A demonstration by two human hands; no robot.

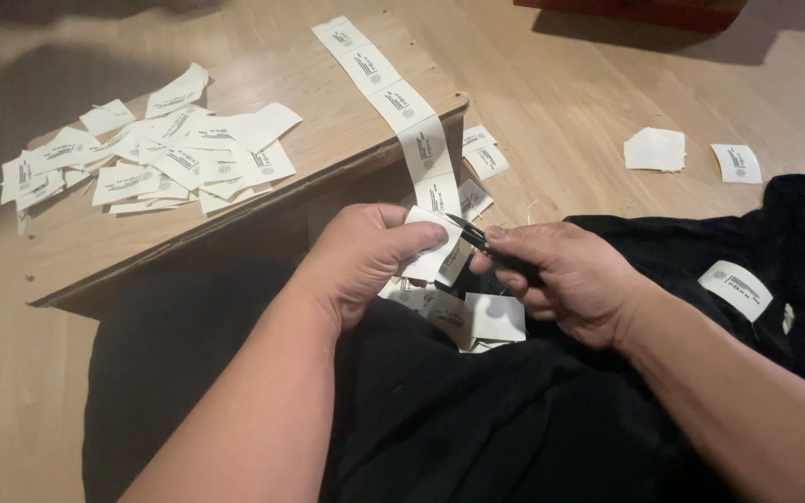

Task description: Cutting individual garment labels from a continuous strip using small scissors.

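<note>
My left hand [365, 256] pinches the near end of the label strip [401, 102]; my right hand [566, 275] is closed around black snips [470, 233]. Strip looks light, limp, woven: best held taut just beside the cut.

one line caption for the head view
Left hand holds a label strip while right hand snips it with small cutters.
</note>
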